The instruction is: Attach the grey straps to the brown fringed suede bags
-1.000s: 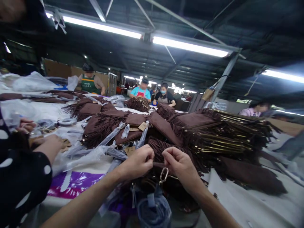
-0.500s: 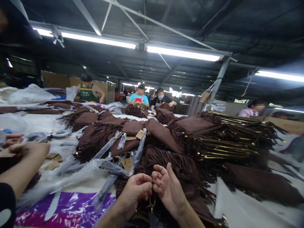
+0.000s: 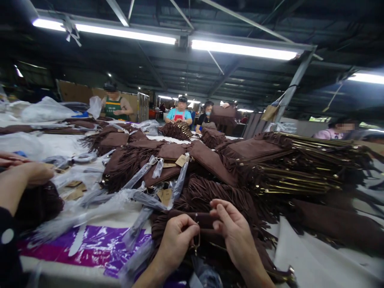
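A brown bag (image 3: 207, 232) lies on the near side of the bench (image 3: 312, 252), beneath and between the person's two hands. A gold-coloured clasp (image 3: 198, 244) hangs above it, at the fingertips of the left hand (image 3: 180, 236). The left thumb and forefinger are pressed together at the clasp's upper end; whether they pinch the metal itself or a thin loop above it is too small to tell. The right hand (image 3: 232, 224) is held just beside, its fingers loosely curled and parted, apart from the clasp. Below the clasp, a plastic-wrapped coil (image 3: 207, 276) is partly visible. Behind the hands spreads a mass of brown fringe (image 3: 216, 192); to its left lie a paper tag (image 3: 164, 196) and, nearer, a glossy purple sheet (image 3: 96, 244). On the right, bags with gold-coloured edges form a stack (image 3: 294, 180). At far left, a co-worker's hand (image 3: 33, 174) is over a dark brown bundle (image 3: 39, 208). Across the bench, another co-worker (image 3: 207, 120) holds up a brown piece (image 3: 225, 116).
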A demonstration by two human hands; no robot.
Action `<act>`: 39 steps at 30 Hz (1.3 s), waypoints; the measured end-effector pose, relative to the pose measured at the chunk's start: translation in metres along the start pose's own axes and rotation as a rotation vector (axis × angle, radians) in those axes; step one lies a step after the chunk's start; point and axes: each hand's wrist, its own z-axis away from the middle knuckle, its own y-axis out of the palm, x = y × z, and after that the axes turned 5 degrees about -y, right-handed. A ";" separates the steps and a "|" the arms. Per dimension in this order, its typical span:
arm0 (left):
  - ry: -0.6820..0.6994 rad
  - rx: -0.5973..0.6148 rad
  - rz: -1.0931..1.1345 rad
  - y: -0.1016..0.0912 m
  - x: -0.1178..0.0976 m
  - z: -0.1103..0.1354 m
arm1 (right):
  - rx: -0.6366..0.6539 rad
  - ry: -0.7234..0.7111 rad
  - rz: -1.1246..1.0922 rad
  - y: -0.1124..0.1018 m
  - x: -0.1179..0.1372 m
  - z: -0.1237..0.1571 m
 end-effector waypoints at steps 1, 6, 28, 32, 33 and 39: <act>0.007 -0.001 -0.007 0.000 0.000 0.001 | 0.029 0.016 0.086 -0.002 -0.001 0.003; 0.092 0.027 -0.032 0.002 -0.003 0.005 | 0.196 0.051 0.249 0.008 -0.004 0.019; -0.009 0.064 0.181 0.001 0.006 0.004 | 0.229 0.043 0.167 -0.009 -0.023 0.020; 0.066 0.028 0.064 0.002 0.007 0.006 | 0.233 0.009 0.233 -0.011 -0.028 0.021; 0.073 0.026 0.041 0.003 0.008 0.006 | 0.227 -0.001 0.247 -0.011 -0.029 0.021; 0.095 0.009 -0.067 0.004 0.008 0.005 | 0.193 -0.047 0.293 -0.009 -0.033 0.023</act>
